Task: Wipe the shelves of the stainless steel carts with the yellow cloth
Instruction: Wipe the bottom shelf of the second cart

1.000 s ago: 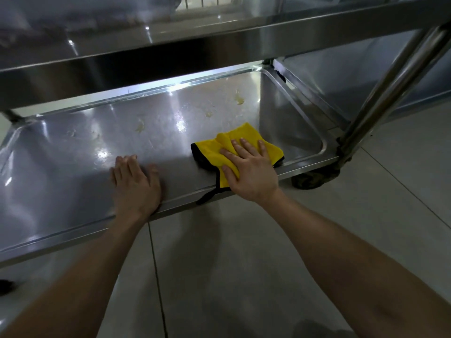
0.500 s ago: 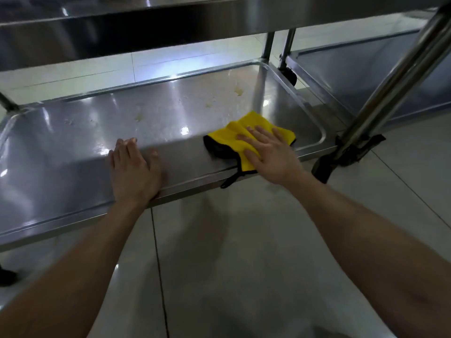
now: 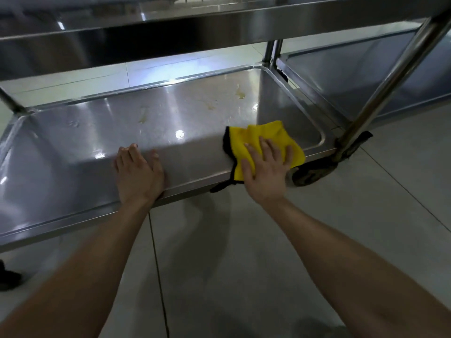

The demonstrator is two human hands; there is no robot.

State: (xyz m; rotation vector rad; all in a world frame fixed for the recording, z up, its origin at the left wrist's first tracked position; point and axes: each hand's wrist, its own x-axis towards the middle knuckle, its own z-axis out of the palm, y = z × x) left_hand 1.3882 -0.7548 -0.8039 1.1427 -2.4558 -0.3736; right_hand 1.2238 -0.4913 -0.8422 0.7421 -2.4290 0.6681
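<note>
The flat right hand point(image 3: 266, 172) had slid the black-edged yellow cloth point(image 3: 266, 132) toward 3 o'clock, the flat left hand point(image 3: 138, 172) bracing the stainless steel shelf point(image 3: 73, 147); the 12 o'clock yellowish stains point(image 3: 240, 93) remained.

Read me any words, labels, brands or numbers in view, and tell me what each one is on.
None: no text is readable anywhere.
The yellow cloth, the lower shelf and the upper shelf show no print or label.
The wheel is too dark and blurred to tell.
</note>
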